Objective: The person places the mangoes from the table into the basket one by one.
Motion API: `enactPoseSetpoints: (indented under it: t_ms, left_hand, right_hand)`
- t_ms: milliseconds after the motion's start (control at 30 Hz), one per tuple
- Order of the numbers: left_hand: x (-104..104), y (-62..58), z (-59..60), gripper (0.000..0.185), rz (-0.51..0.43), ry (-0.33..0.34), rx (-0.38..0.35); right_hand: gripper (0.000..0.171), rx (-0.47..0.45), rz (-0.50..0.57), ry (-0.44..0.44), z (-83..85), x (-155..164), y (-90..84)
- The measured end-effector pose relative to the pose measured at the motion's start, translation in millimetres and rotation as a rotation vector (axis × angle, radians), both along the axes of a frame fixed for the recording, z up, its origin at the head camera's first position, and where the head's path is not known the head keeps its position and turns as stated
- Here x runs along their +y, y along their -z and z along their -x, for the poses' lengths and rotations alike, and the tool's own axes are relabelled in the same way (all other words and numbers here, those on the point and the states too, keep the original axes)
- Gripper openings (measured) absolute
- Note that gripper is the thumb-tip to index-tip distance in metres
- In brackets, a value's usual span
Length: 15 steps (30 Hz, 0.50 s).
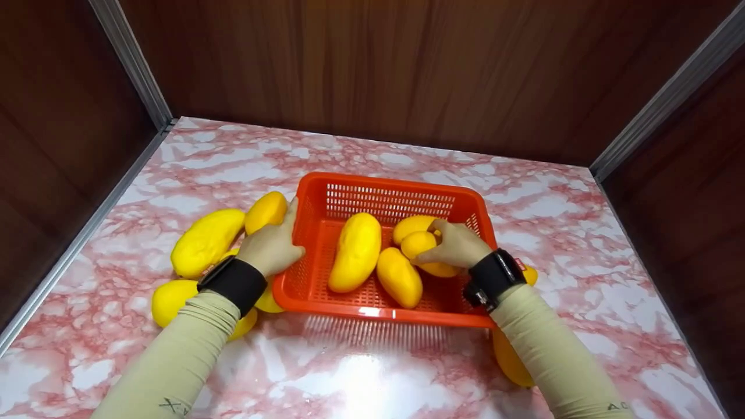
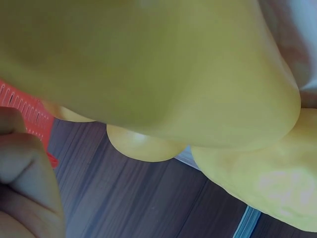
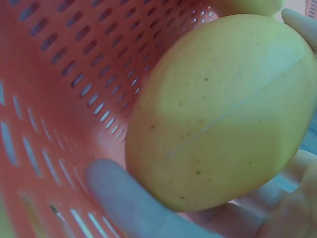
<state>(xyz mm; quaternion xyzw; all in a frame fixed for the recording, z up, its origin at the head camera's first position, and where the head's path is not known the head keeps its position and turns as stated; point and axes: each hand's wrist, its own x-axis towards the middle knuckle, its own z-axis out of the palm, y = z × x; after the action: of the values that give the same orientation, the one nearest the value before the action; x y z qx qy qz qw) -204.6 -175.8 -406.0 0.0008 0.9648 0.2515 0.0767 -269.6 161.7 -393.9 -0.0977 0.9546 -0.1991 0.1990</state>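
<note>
An orange-red plastic basket (image 1: 349,314) with slotted walls stands on the table. My left hand (image 1: 270,247) grips its left side, thumb at the rim and fingers along the outer wall. Inside the basket, my right hand (image 1: 460,244) holds a yellow mango (image 1: 417,244) between thumb and fingers. The right wrist view shows this mango (image 3: 223,114) up close, speckled and with a pale line across its skin. Around it in the basket lie a long mango (image 1: 356,253), a smaller one (image 1: 400,278) and another behind (image 1: 410,226).
Left of the basket several more mangoes lie on the marbled table (image 1: 372,372), among them a large one (image 1: 208,241) and one by my fingers (image 1: 266,210). Beyond the basket's right side, a mango (image 1: 512,359) is partly hidden by my sleeve. Brown wood-look panels (image 1: 372,70) enclose the table.
</note>
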Motion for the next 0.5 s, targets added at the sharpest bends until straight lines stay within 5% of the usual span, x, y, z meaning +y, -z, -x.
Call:
enactPoseSetpoints:
  t_ms: [500]
  left_hand:
    - [0.6, -0.7, -0.1, 0.095, -0.002, -0.002, -0.013]
  right_hand:
    - [0.094, -0.004, -0.034, -0.02, -0.9, -1.3, 0.7]
